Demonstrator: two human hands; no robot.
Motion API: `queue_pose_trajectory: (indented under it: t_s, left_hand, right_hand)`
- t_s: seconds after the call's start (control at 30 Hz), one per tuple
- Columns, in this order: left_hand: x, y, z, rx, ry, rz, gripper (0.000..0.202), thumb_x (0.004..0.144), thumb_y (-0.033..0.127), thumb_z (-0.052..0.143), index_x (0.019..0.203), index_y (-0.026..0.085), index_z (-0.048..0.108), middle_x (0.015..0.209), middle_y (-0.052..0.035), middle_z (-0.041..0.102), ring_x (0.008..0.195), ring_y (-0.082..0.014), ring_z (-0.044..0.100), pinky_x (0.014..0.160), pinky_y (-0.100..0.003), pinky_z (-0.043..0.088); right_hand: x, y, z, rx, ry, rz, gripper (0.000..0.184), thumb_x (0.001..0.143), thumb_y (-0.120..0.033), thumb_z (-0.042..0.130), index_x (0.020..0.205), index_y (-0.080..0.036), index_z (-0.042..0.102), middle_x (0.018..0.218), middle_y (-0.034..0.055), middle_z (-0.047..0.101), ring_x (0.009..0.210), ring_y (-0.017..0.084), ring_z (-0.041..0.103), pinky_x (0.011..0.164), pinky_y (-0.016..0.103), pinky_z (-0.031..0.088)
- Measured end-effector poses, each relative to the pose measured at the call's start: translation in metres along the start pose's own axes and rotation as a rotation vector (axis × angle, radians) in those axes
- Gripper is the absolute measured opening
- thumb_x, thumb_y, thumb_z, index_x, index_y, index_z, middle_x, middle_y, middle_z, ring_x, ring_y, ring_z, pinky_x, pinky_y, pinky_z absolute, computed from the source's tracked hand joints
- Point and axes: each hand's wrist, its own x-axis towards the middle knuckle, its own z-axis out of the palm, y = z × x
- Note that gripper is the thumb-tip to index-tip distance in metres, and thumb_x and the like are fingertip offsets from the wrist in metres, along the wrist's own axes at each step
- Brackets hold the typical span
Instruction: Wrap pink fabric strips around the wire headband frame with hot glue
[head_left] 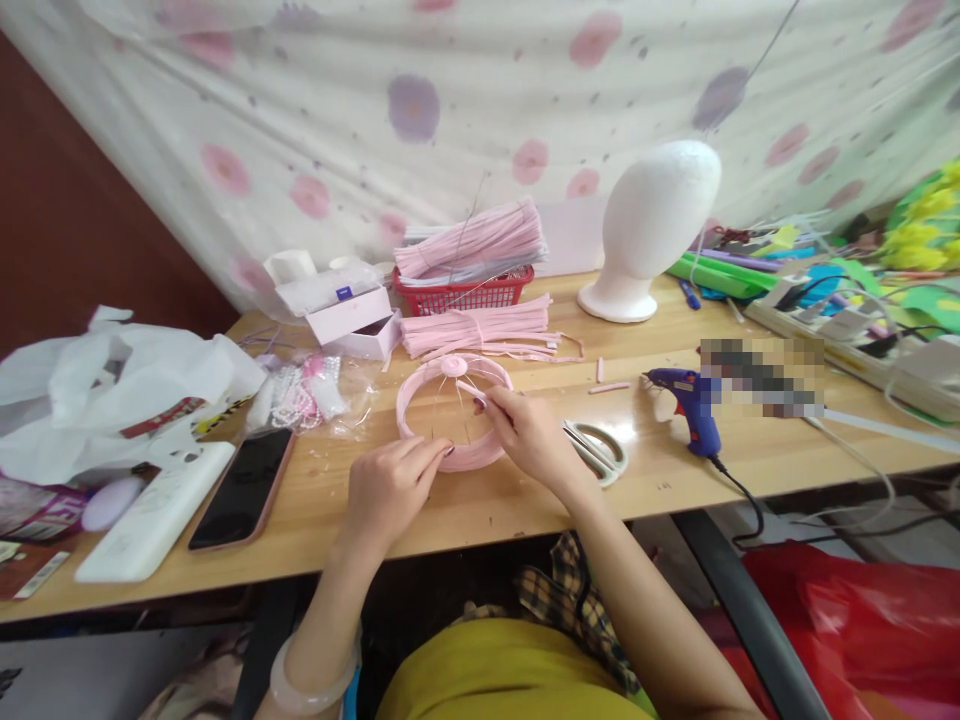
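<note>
A pink ring (403, 405), wrapped in fuzzy strands, lies on the table with a round pink rosette (453, 367) on its far side. Thin pale strands stick out from the rosette into the ring. My right hand (529, 435) is closed over the ring's right side, its fingers pinching a pink pipe cleaner (468, 388) that points toward the rosette. At the front edge of the ring, my left hand (391, 488) is closed in a pinch; what lies between its fingertips is too small to make out. Scissors (616, 455) lie beside my right hand, partly hidden by it.
A blue glue gun (697, 405) rests to the right. Behind the ring are a pink pipe cleaner bundle (480, 328), a red basket (461, 297) and a white foam head (652, 230). On the left lie a phone (244, 488), pearl beads (304, 392) and a white power strip (156, 515).
</note>
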Motion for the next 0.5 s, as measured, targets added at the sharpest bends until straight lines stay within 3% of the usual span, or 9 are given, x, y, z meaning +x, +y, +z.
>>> queue_pose_trajectory:
  t_s: [0.13,0.27,0.5]
  left_hand:
    - [-0.01,0.008,-0.005,0.041,0.084,-0.018,0.021,0.096,0.017,0.057,0.097,0.018,0.077,0.082,-0.0015,0.081,0.064,-0.0144,0.073,0.055,-0.024,0.046]
    - [-0.025,0.021,-0.001,0.076,0.082,-0.047,0.026,0.095,0.016,0.056,0.115,0.015,0.073,0.07,0.0007,0.078,0.05,-0.0111,0.066,0.052,-0.025,0.042]
    - [-0.029,0.033,0.016,0.117,0.088,-0.116,0.03,0.097,0.017,0.05,0.116,0.012,0.074,0.062,0.0,0.075,0.044,-0.012,0.062,0.048,-0.027,0.036]
  right_hand:
    - [0.0,0.001,0.0,-0.013,-0.006,0.009,0.025,0.099,-0.03,0.044,0.083,-0.023,0.063,0.076,0.0046,0.071,0.07,0.021,0.066,0.067,0.028,0.042]
    - [-0.001,0.002,0.0,-0.019,-0.016,0.014,0.024,0.099,-0.027,0.044,0.086,-0.023,0.065,0.08,0.0048,0.074,0.073,0.02,0.068,0.068,0.027,0.043]
    - [0.001,0.002,-0.001,-0.088,-0.024,0.024,0.025,0.098,-0.027,0.045,0.087,-0.02,0.066,0.081,0.0078,0.074,0.073,0.023,0.069,0.066,0.027,0.041]
